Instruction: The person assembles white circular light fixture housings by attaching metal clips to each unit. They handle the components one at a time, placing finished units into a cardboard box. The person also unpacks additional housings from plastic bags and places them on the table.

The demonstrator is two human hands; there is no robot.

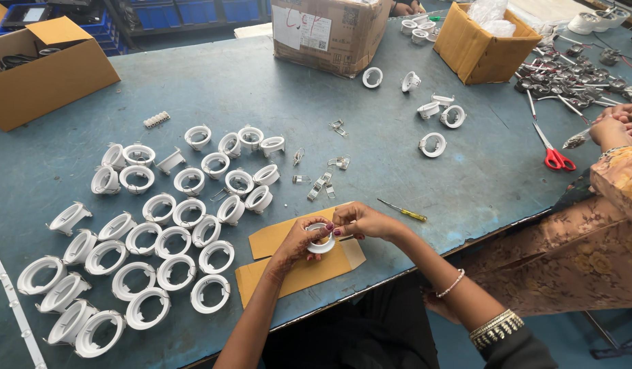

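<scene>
Left hand grips a white plastic ring-shaped lamp housing over a brown cardboard sheet; right hand pinches at its rim, apparently seating a small fitting, which calls for steady fingertip pressure.

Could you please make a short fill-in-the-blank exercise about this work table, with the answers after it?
1. Both hands, left hand and right hand, hold one white ____.
2. Under the hands lies a flat piece of brown ____.
3. The scissors have ____ handles.
4. The screwdriver has a ____ handle.

Answers: ring; cardboard; red; yellow
</scene>
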